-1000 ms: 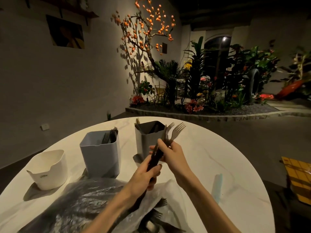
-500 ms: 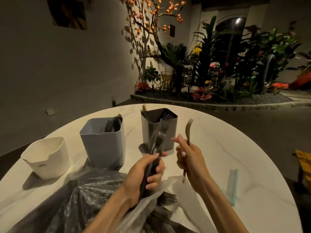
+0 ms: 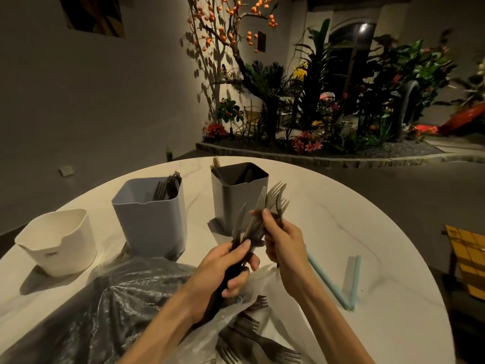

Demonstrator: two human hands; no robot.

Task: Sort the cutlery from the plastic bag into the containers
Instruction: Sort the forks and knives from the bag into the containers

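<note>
Cutlery (image 3: 258, 219) is mid-sort above the round white desk (image 3: 354, 227); the left hand (image 3: 228, 269) grips a dark bundle of handles, its fingers (image 3: 237, 283) curled round them, with knife blades and fork tines fanning up from the fist; the right hand (image 3: 284, 240) pinches into the upper part of that bundle, thumb and forefinger closed on what looks like a fork near its neck, though which single piece it has is hard to tell in the dim light.

Below both wrists lies the plastic bag (image 3: 126, 311), crumpled and open, with more dark forks (image 3: 252, 334) spilling from its mouth; so the job is only partly done, by my reading.

Three containers stand beyond the hands: a low white tub (image 3: 57, 243) at the left, with nothing showing above its rim; a blue-grey bin (image 3: 151, 216) in the middle with fork tines poking above its rim; a darker grey bin (image 3: 237, 190) just behind the raised bundle, holding pale stick-like pieces at its far left corner.

The step in hand seems to be picking one type out of the handful; next, I judge, the right hand must draw its piece free without dragging neighbours along, then carry it to the matching bin, forks probably to the middle one.

Two pale blue straws (image 3: 353, 279) lie on the desk to the right, apart from everything else.
</note>
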